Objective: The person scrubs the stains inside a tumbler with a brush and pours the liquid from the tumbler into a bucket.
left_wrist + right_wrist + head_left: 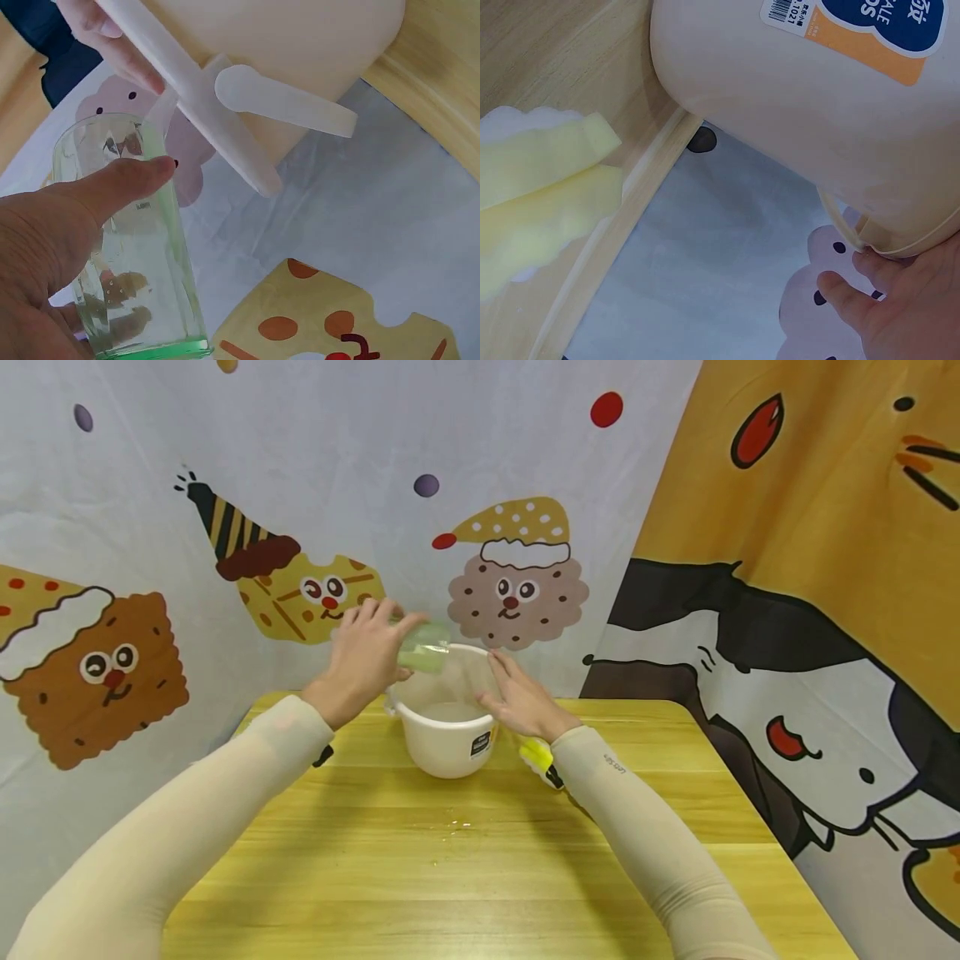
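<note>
My left hand (pixel 367 647) grips a clear, green-tinted drinking glass (pixel 425 647), tipped over toward the bucket's rim. In the left wrist view, the thumb lies along the side of the glass (pixel 142 247), and droplets cling to its wall. Below the glass stands a white plastic bucket (pixel 446 747) with a dark label on its front. The right hand (pixel 525 697) holds the bucket's right rim, thumb toward the inside. From the right wrist camera, its fingertips (pixel 847 296) show right at the rim. The bucket's white handle (pixel 292 109) hangs at its side.
A yellow and white sponge-like piece (pixel 536 752) lies right of the bucket, partly under the right forearm. A small black object (pixel 323 756) shows beside the left forearm. Water drops (pixel 455 827) dot the wooden table (pixel 450 902). A printed cloth (pixel 337 427) hangs behind.
</note>
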Demonstrator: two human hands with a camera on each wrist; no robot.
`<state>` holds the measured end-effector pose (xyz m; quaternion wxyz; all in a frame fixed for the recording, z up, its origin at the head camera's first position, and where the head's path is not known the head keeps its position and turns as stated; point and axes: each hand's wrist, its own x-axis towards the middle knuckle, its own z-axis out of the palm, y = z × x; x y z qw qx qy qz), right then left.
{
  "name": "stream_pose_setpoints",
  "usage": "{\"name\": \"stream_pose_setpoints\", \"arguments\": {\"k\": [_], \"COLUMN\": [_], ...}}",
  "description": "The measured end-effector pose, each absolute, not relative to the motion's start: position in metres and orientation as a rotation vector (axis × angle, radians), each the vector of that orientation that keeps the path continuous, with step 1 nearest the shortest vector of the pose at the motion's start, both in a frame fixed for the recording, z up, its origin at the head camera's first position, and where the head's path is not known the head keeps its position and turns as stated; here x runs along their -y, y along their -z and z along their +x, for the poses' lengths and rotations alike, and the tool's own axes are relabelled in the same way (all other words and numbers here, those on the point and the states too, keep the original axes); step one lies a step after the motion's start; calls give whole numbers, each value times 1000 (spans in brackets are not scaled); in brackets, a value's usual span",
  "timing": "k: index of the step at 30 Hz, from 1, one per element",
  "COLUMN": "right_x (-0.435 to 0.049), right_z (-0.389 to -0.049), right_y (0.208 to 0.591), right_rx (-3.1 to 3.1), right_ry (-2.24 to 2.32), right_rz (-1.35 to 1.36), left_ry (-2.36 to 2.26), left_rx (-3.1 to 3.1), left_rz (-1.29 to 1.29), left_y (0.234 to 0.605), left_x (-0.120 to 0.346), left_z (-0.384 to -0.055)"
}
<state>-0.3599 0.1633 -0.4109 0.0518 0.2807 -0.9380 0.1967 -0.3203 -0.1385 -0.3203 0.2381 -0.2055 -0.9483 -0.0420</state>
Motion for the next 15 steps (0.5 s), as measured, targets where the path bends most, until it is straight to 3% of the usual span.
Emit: {"name": "stream_pose_setpoints", "arguments": {"k": [15], "right_x": [-165], "right_z": [-360], "right_y": [410], "right_rx": [2869], "right_ry": [-604], "right_rz": [863], "left_ry": [-245], "left_rx": [2430], "left_rz": [-687], "left_y": [330], "left_x": [128], "left_z": [-321]}}
